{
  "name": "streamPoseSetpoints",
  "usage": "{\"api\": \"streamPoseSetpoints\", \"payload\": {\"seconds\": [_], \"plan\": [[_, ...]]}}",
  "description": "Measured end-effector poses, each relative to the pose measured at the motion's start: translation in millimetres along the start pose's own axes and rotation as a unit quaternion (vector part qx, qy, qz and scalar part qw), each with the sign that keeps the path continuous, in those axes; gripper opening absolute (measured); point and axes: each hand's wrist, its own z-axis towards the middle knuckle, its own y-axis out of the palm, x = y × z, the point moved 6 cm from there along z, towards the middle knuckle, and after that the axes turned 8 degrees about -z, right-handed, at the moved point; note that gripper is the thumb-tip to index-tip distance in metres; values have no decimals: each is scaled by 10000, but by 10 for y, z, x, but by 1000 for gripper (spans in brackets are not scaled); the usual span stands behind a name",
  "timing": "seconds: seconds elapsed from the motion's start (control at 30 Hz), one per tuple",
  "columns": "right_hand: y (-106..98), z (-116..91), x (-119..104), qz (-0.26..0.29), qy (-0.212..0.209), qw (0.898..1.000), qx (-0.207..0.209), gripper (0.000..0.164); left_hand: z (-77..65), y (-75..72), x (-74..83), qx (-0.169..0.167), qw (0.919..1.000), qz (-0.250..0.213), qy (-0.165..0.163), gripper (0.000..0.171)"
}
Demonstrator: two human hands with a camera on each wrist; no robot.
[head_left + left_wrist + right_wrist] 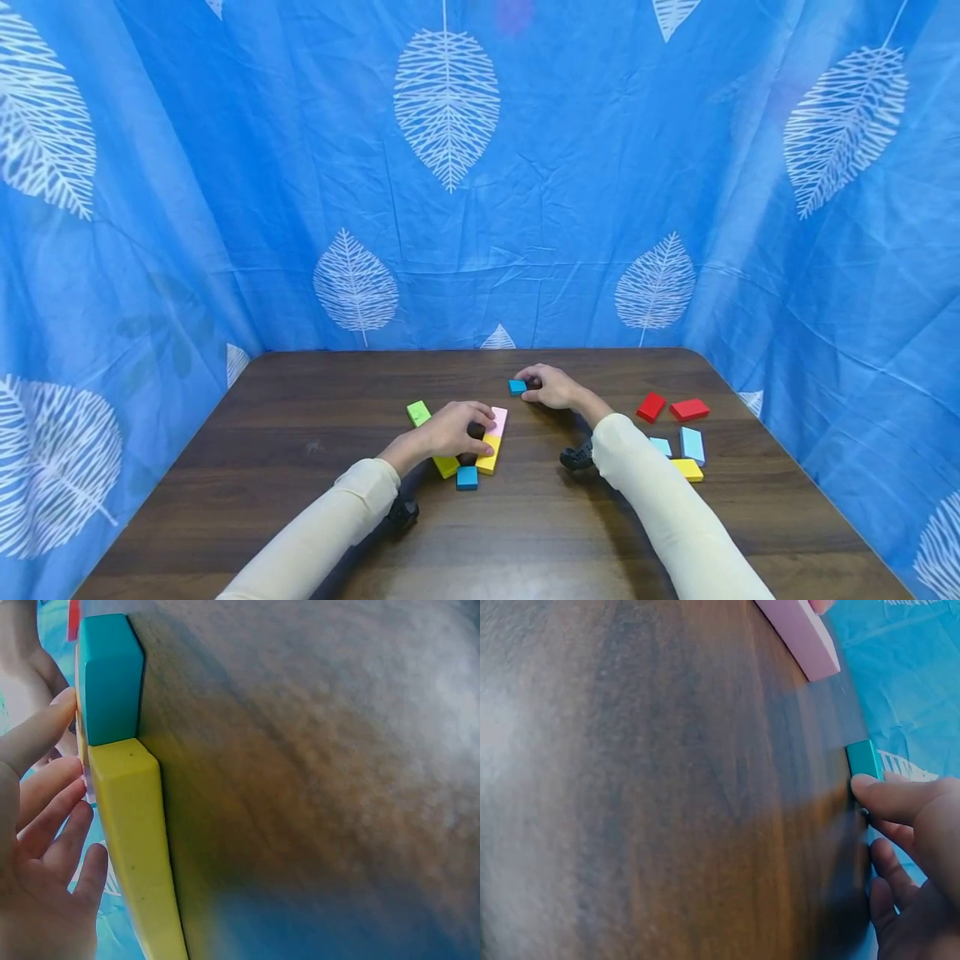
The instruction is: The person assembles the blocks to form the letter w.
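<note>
The right hand [553,388] has a narrow grip on a small blue block [517,387], thumb on its near side and a finger on its far side. The block is at the far middle of the tabletop [315,396], with its top face up; whether it rests on the wood or just above it, I cannot tell. Fingers cover part of it, so its long axis is unclear.

The left hand [453,429] has a loose, spread grip, its thumb and fingers apart over a pink block [498,417] and a yellow block [487,460]. These lie end to end, pink farther, their shared line running near to far and leaning right at the far end.

Left of them, a green block [418,412] and a second yellow block [446,467] follow a line from far left to near right, partly hidden by the hand. Between the near ends of both rows sits another blue block [467,477].

On the right are two red blocks [689,409], one slanting and one nearly crosswise, two pale blue blocks [692,446], one pointing near to far, and a third yellow block [688,471] lying crosswise.
</note>
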Motion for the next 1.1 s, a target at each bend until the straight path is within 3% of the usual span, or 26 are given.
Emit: {"api": "streamPoseSetpoints", "payload": {"seconds": [0.23,0.53,0.83,1.1], "plan": [[5,16,18,186,-29,9997,140,23,7,3,-13,-7,10000,-62,13,42],[-18,4,7,195,-56,9996,174,24,6,-2,-5,-25,9999,-34,-163,41],[11,-57,-166,244,-317,9992,-31,26,-12,-31,28,-48,9997,-65,-243,41],[48,-98,-188,222,-470,9983,-265,25,-17,-15,28,-38,9995,-121,-304,40]]}}
